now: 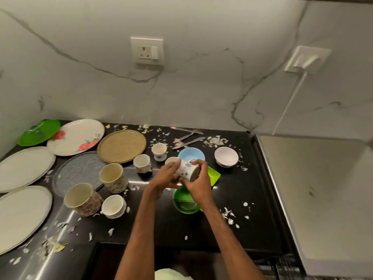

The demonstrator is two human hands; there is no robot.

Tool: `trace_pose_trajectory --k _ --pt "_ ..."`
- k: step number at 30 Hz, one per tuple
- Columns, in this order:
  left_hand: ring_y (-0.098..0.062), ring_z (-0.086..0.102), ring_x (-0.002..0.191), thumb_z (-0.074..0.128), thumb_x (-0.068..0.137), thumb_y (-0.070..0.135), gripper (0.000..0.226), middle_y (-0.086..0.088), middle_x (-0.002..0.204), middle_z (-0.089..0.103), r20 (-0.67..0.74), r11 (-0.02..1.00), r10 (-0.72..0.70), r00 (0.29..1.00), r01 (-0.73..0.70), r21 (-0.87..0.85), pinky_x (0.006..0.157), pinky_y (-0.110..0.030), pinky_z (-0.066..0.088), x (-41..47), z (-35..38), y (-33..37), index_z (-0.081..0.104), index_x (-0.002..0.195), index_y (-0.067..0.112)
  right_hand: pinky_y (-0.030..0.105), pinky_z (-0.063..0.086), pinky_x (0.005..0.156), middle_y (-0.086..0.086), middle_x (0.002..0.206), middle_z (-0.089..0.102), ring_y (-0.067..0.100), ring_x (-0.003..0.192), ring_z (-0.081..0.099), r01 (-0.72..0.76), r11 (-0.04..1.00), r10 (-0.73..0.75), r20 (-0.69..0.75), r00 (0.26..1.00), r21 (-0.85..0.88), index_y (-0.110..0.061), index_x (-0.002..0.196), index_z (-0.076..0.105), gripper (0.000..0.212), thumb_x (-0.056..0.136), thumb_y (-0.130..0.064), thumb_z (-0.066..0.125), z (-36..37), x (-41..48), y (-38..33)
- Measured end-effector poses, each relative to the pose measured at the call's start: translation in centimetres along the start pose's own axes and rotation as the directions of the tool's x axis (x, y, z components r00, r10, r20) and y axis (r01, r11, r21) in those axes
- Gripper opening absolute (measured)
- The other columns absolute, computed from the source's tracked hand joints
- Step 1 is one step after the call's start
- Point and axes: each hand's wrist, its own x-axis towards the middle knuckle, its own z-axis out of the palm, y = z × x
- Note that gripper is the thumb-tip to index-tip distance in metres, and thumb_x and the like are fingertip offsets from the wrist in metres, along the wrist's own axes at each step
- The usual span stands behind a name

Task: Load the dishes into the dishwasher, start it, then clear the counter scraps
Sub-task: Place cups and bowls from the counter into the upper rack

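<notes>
A floral cup (186, 171) is clamped on its side between the left hand (166, 177) and right hand (196, 182), above the desk (232, 190), and could be dropped onto the green bowl (184, 202) just beneath the grip if fingers slip.

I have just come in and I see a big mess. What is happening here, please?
A person holds a white cup with blue flowers on its side in both hands, left hand and right hand, above the black counter. Plates, mugs, bowls and cutlery lie unloaded on the counter, with white scraps scattered around. No dishwasher is clearly in view.
</notes>
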Motion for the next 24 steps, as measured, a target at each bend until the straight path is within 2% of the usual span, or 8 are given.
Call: trace_pose_trajectory --k 6,8,10,12,16,19,21,24 --pt "-0.026 0.071 0.091 0.069 0.09 0.035 0.042 -0.013 0.11 0.072 0.276 0.988 0.152 0.949 -0.153 -0.016 0.07 -0.04 0.059 -0.2 10.7 1.3 0.061 0.127 0.016 0.03 0.057 0.085 0.002 0.119 0.065 0.016 0.107 0.067 0.052 0.986 -0.024 -0.175 0.984 0.156 -0.018 0.124 0.048 0.066 0.072 0.002 0.083 -10.9 -2.7 0.7" --pt "-0.022 0.07 0.091 0.066 0.093 0.021 0.035 -0.013 0.11 0.072 0.332 0.981 0.18 0.926 -0.193 0.004 0.067 -0.033 0.059 -0.5 14.9 1.2 0.061 0.126 0.013 0.029 0.057 0.086 -0.002 0.119 0.065 0.013 0.106 0.067 0.041 0.992 -0.012 -0.23 0.973 0.121 -0.023 0.125 0.048 0.063 0.076 -0.006 0.084 -14.6 -4.1 1.3" --pt "-0.026 0.067 0.099 0.072 0.088 0.008 0.043 -0.021 0.116 0.068 0.36 0.967 0.227 0.905 -0.252 0.024 0.083 -0.044 0.059 -0.5 18.9 0.7 0.058 0.128 0.006 0.032 0.055 0.092 -0.007 0.121 0.063 0.01 0.108 0.065 0.026 0.999 -0.01 -0.314 0.95 0.046 -0.031 0.123 0.05 0.058 0.078 -0.019 0.084 -18.3 -5.5 2.4" --pt "-0.026 0.067 0.101 0.081 0.075 0.009 0.057 -0.021 0.114 0.068 0.394 0.936 0.269 0.879 -0.335 0.107 0.089 -0.046 0.056 -1.1 23.3 0.1 0.058 0.127 0.006 0.03 0.052 0.097 -0.011 0.124 0.06 0.007 0.113 0.061 0.003 1.0 -0.014 -0.394 0.919 -0.028 -0.033 0.124 0.051 0.055 0.079 -0.024 0.083 -22.3 -7.1 3.7" --pt "-0.014 0.067 0.088 0.08 0.065 0.016 0.058 -0.006 0.103 0.07 0.469 0.842 0.326 0.821 -0.478 0.251 0.08 -0.027 0.056 -2.8 32.1 -2.4 0.062 0.12 0.021 0.016 0.05 0.085 -0.006 0.119 0.063 0.007 0.107 0.063 -0.029 1.0 0.026 -0.507 0.862 0.002 -0.036 0.118 0.052 0.054 0.079 -0.016 0.084 -29.8 -11.2 5.8" --pt "-0.016 0.067 0.095 0.08 0.063 0.022 0.062 -0.003 0.111 0.067 0.507 0.765 0.349 0.788 -0.552 0.331 0.082 -0.026 0.054 -4.3 38.6 -5.4 0.061 0.122 0.028 0.027 0.055 0.084 -0.003 0.116 0.065 0.012 0.103 0.066 -0.072 0.997 0.077 -0.524 0.848 0.029 -0.029 0.118 0.054 0.055 0.075 -0.015 0.084 -35.6 -14.8 7.9" --pt "-0.015 0.065 0.099 0.083 0.067 0.011 0.064 -0.001 0.113 0.066 0.528 0.736 0.334 0.781 -0.566 0.372 0.082 -0.022 0.054 -5.4 42.1 -7.4 0.059 0.125 0.022 0.027 0.056 0.084 0.0 0.113 0.068 0.013 0.1 0.067 -0.114 0.991 0.133 -0.515 0.847 0.069 -0.022 0.119 0.056 0.056 0.072 -0.014 0.087 -39.0 -17.2 9.2" --pt "-0.017 0.064 0.099 0.085 0.068 0.01 0.06 -0.002 0.112 0.065 0.554 0.684 0.312 0.772 -0.587 0.433 0.084 -0.032 0.055 -7.4 47.2 -10.5 0.058 0.121 0.023 0.028 0.055 0.088 0.005 0.113 0.069 0.013 0.099 0.067 -0.166 0.978 0.206 -0.515 0.832 0.123 -0.017 0.12 0.058 0.057 0.071 -0.009 0.087 -44.0 -21.1 11.4"
